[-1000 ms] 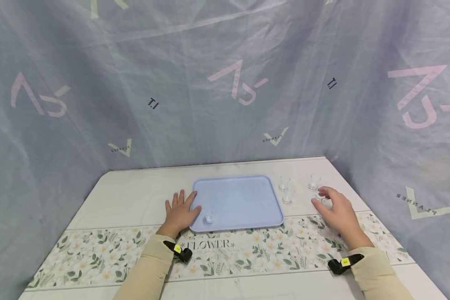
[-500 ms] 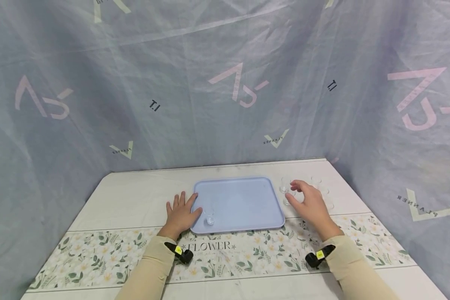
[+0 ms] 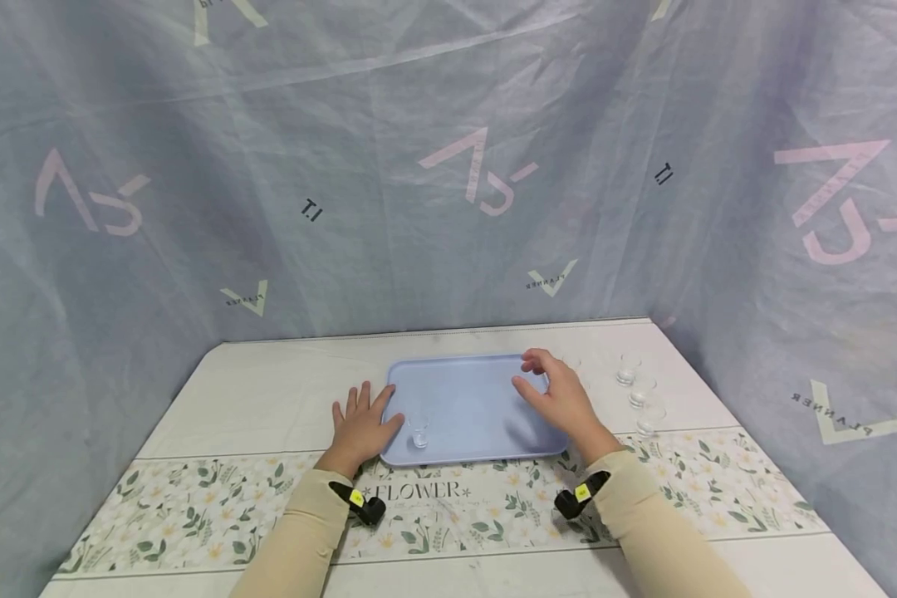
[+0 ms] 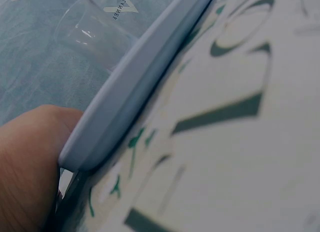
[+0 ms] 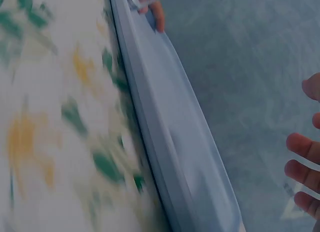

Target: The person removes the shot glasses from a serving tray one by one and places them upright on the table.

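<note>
In the head view my left hand lies with spread fingers at the left rim of a light blue rectangular tray. A small clear shot glass stands upright on the tray, just right of my left thumb. The left wrist view shows the glass beyond the raised tray rim. My right hand is over the tray's right side, thumb and fingers apart with nothing between them. Its separated fingertips show in the right wrist view. Behind this hand another shot glass is mostly hidden.
To the right of the tray, three more shot glasses stand in a row: a far glass, a middle glass and a near glass. A floral runner crosses the white tabletop. Grey curtains enclose the table.
My right hand has moved left, from beside the right-hand glasses to over the tray's right side, uncovering those glasses. My left hand and the glass on the tray have stayed put.
</note>
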`<state>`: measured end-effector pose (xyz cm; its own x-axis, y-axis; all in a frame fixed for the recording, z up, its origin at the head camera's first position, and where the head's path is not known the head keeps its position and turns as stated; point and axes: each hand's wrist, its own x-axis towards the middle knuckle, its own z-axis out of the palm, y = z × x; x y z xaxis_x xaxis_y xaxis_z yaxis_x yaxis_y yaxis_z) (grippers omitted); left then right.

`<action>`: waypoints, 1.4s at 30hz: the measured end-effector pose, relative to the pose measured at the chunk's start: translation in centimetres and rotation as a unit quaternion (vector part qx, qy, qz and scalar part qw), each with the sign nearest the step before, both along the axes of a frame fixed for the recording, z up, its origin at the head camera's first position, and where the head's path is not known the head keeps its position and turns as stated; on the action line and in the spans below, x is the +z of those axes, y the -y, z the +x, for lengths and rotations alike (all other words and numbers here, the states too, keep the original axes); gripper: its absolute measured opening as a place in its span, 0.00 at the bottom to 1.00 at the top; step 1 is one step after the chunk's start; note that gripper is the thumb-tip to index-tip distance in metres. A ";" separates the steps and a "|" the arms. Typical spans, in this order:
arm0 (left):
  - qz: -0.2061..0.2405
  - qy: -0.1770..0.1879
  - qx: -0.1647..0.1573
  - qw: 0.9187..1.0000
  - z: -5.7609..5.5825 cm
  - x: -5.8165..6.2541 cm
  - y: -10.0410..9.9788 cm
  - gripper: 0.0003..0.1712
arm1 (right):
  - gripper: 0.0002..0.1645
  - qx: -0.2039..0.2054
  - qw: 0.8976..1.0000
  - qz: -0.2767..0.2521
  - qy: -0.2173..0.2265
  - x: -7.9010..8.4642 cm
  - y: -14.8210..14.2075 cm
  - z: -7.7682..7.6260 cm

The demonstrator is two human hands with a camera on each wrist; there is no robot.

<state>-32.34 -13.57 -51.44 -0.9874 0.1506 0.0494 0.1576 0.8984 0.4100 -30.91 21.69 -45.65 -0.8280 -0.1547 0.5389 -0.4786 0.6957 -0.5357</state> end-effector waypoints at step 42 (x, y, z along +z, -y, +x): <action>-0.018 0.010 0.011 1.000 0.1 0.6 -0.4 0.41 | 0.25 0.135 0.980 -0.003 0.145 -3.4 9.2 0.2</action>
<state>-32.25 -13.22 -50.81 -0.9910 0.1311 0.0256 0.1309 0.9155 0.3804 -30.75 12.53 -49.05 -0.8758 -0.3866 0.2888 -0.4721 0.5619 -0.6793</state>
